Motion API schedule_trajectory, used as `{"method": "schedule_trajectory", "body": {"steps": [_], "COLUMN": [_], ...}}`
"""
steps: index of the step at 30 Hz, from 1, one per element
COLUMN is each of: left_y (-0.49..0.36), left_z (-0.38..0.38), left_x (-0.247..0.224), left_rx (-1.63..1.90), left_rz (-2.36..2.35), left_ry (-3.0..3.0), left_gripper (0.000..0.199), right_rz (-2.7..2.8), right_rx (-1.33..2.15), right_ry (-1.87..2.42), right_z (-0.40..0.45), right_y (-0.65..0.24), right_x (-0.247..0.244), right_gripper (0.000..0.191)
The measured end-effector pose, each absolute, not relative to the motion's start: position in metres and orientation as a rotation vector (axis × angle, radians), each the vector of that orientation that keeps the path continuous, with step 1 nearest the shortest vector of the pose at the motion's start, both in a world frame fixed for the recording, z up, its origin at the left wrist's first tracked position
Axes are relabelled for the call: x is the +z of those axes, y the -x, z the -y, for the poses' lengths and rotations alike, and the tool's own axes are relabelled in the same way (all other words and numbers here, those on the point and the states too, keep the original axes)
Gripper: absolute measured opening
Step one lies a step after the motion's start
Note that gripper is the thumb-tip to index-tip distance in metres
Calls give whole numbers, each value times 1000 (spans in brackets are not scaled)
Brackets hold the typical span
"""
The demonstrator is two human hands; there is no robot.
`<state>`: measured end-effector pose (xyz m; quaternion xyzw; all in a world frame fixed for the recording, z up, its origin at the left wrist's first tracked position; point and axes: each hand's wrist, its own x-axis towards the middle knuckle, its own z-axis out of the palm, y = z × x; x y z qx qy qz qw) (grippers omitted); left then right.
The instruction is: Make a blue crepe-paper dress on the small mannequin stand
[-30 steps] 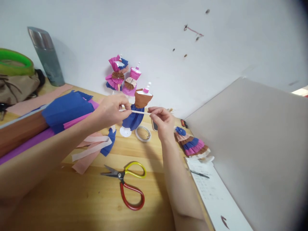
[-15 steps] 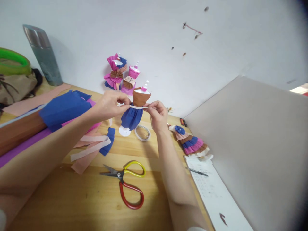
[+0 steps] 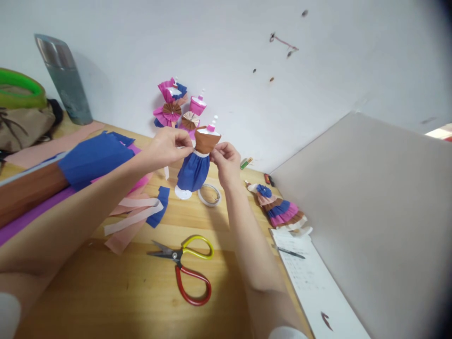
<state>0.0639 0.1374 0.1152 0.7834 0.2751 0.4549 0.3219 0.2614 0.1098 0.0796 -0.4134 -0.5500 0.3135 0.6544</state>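
Note:
A small dress form stands upright on a round white base (image 3: 182, 192), wearing a brown top (image 3: 206, 142) and a gathered blue skirt (image 3: 193, 172). A narrow white strip (image 3: 201, 154) lies across its waist. My left hand (image 3: 171, 145) pinches the strip at the left side of the waist, and a loose white end hangs below that hand. At the right side, my right hand (image 3: 227, 162) has its fingers closed on the strip by the waist; its fingertips are partly hidden by the form.
Red-and-yellow scissors (image 3: 176, 255) lie open in front, with a tape roll (image 3: 209, 195) behind them. Crepe paper (image 3: 95, 162) and a bottle (image 3: 65, 80) are left. Two decorated forms (image 3: 171, 110) stand behind. A striped dress (image 3: 280, 207) and papers (image 3: 314, 282) lie right.
The white strip, earlier stretched straight in front of the waist, now curves against it. Both hands have moved slightly back around the sides of the form.

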Motion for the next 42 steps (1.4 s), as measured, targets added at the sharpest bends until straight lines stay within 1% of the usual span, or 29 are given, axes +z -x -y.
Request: {"method": "schedule_trajectory", "body": {"steps": [10,18,24,28,36,42], "left_y": [-68,-69,-66,-65,-62,-60], "left_z": [-150,-150,-156,-161,-162,-157], "left_x": [115,123,124,120,121,123], "left_rx": [1160,1129,1079,1079,1025,1009], "left_rz": [-746,-718,-685,-652,-584,-602], "left_ry": [-2035,-2007,-2038,-2032,-1994,-2008], "left_gripper": [9,7,7,7,4,3], "right_rz": [1272,1296,1377,1463,1572,1624], "right_rx": [748,735,741,787,909,1062], "right_ry": [998,988,1004,991,928,953], "right_z": [-121,-125,-124,-121,-128,-130], "right_y": [-263,-265,-265,-264,-271,-272], "right_x": [81,80,90,98,105,114], "right_gripper": [29,26,25,25,17,20]}}
